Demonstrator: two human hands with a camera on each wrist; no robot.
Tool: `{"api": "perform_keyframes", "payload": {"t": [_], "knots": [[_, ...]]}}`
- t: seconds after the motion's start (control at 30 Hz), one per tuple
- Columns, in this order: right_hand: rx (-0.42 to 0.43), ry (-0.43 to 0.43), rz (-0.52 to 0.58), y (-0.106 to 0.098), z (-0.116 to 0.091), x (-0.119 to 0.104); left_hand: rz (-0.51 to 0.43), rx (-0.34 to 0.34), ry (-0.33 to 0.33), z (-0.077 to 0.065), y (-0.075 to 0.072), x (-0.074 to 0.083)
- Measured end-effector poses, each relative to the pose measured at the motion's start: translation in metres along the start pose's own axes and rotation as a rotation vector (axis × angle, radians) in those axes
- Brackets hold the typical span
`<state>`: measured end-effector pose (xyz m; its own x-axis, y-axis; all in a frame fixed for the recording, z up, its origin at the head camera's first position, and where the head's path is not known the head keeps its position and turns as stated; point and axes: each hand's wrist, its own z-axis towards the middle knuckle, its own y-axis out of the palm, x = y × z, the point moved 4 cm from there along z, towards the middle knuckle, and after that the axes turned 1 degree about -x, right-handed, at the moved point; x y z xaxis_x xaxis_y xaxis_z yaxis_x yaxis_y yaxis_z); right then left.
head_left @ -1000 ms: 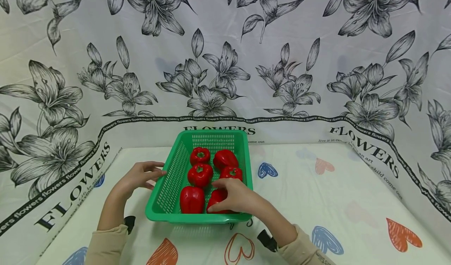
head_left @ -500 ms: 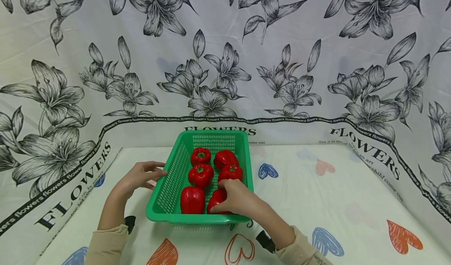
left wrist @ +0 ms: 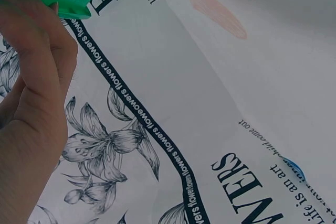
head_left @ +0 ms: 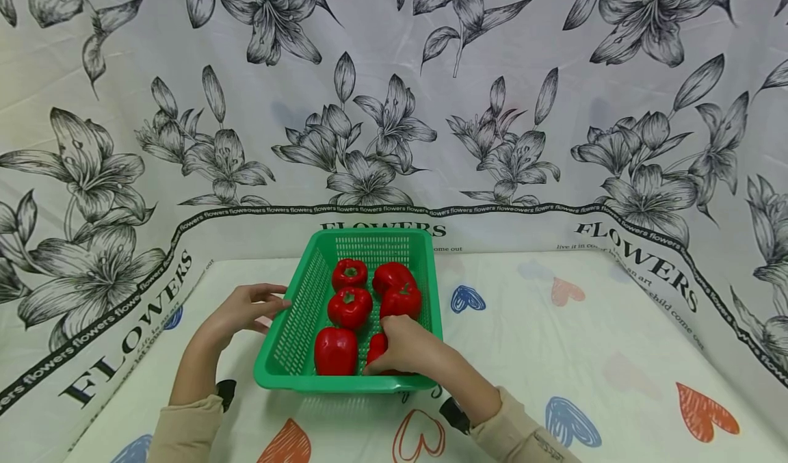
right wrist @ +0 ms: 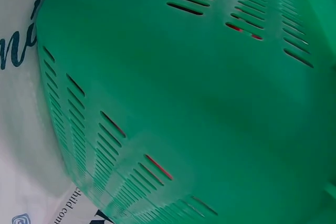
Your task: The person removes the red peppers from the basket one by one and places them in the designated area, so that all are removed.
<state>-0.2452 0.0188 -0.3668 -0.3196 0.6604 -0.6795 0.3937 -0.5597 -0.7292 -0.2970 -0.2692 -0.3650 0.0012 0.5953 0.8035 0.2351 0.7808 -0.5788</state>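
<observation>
A white cloth backdrop with black line-drawn lilies hangs behind a tabletop draped in white fabric printed with blue and red hearts. Low on the backdrop runs a black band with white "flowers" lettering.

On the tabletop stands a rectangular green plastic basket holding six glossy red bell peppers in two columns of three. Their taut, plump skins swell into rounded lobes and catch bright highlights; some turn green stem ends upward. The basket has rounded corners, a thick, smooth rim and walls pierced by rows of narrow slots; in the right wrist view, red shows through a few of them.

The grip of the right hand is closed around the near-right pepper, hiding much of it. The left hand touches the basket's left rim, its grip loose and fingers extended. Beige fabric sleeves cover both forearms.
</observation>
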Motion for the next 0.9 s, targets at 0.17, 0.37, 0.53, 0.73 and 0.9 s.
{"api": "perform_keyframes", "payload": {"t": [0.17, 0.37, 0.53, 0.73, 0.9], "knots": [[-0.018, 0.003, -0.021, 0.0006, 0.0002, -0.0004, -0.001, 0.004, 0.005, 0.0008, -0.0001, 0.0011], [-0.020, 0.034, -0.026, 0.0012, 0.0012, 0.0030, 0.003, 0.003, -0.002, 0.0002, 0.0006, 0.0011], [-0.007, 0.031, -0.016, 0.0013, 0.0011, 0.0040, 0.001, 0.001, -0.004, -0.0006, 0.0007, -0.0008], [0.025, -0.001, -0.002, -0.0002, 0.0009, 0.0019, 0.002, 0.001, 0.004, -0.0001, 0.0003, -0.0024], [0.040, -0.017, 0.010, -0.0011, 0.0002, 0.0013, 0.003, 0.004, 0.009, 0.0006, 0.0002, -0.0028]]}}
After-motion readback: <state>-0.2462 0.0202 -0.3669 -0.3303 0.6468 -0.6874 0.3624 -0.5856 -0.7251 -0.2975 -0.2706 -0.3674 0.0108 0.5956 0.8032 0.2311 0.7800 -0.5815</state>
